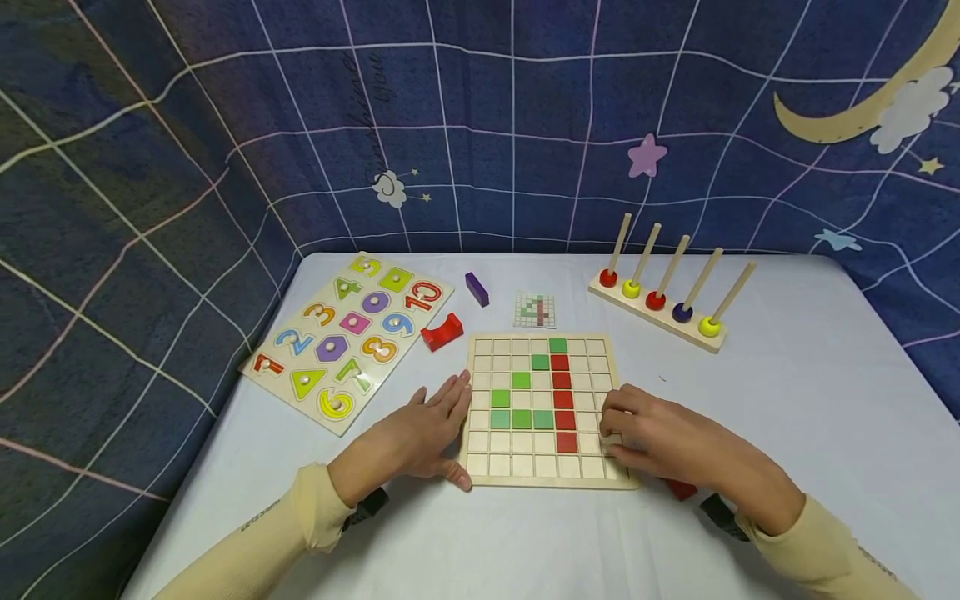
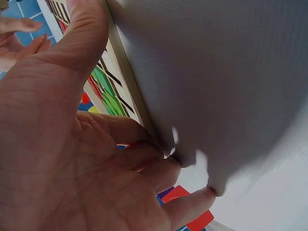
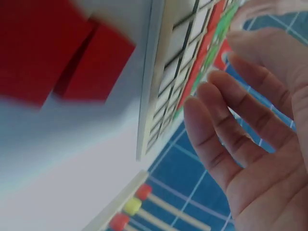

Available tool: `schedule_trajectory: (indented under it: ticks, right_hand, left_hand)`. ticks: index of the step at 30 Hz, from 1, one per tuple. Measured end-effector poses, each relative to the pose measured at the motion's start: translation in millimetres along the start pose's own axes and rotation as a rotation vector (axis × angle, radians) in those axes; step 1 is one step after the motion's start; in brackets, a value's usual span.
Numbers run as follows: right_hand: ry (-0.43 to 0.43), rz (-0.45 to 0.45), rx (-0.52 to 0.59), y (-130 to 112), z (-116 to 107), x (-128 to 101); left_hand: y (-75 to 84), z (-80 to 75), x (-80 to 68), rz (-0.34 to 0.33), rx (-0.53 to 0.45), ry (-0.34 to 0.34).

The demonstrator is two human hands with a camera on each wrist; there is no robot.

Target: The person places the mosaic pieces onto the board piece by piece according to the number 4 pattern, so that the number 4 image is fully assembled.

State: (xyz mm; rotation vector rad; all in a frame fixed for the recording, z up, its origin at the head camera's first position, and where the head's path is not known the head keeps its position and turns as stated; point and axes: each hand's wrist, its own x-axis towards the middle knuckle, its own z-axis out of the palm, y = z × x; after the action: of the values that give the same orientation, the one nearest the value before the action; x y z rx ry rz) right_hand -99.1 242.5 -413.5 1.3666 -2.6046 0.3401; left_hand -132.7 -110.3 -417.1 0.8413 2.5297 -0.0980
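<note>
A square wooden grid board lies on the table with green tiles in a slanted line and a row, beside a column of red tiles. My left hand rests along the board's left edge, thumb at the near corner and fingers extended. Over the right edge is my right hand, its fingers loosely bent. The right wrist view shows nothing between those fingers. Loose red tiles lie on the table below the right wrist, mostly hidden in the head view. A small pattern card lies behind the board.
A number-and-shape puzzle board lies at the left. Between it and the card are a red arch block and a purple block. A peg stand with colored beads stands at the back right, before a dark blue curtain.
</note>
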Motion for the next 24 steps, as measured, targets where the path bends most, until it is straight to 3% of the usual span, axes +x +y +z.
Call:
schedule_trajectory:
  ticks: [10, 24]
  right_hand:
    - [-0.352, 0.300, 0.167, 4, -15, -29]
    - [-0.371, 0.340, 0.274, 4, -5, -35]
  left_hand:
    - [0.7, -0.3, 0.1, -0.008, -0.021, -0.009]
    - [-0.1, 1.9, 1.2, -0.004, -0.029, -0.002]
